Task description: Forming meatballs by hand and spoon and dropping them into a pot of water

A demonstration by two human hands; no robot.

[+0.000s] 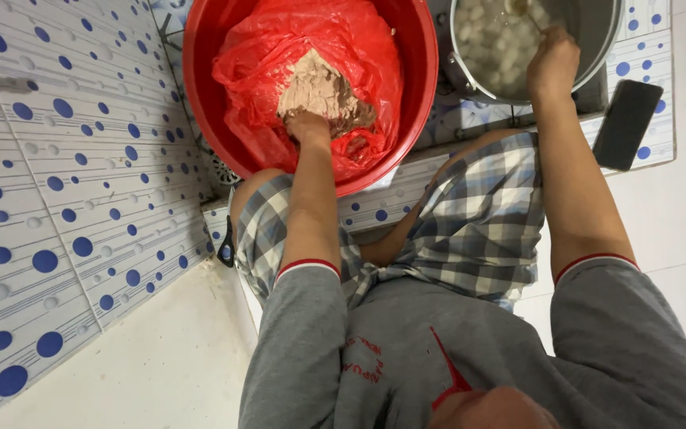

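Left hand [307, 127] in lumpy brown paste [319, 87]; right hand [551, 59] over round metal pot [597, 32].

The left hand [308, 127] is sunk in the paste [321, 89], so its fingers are hidden. The right hand [552, 62] closes on a thin handle [535, 17] whose top runs off the far edge; what it ends in cannot be told. The pot [597, 48] and basin [421, 63] are both cut by the far edge. The pale lumps [495, 44] in the pot are too blurred to name. The phone [626, 124] screen is dark.
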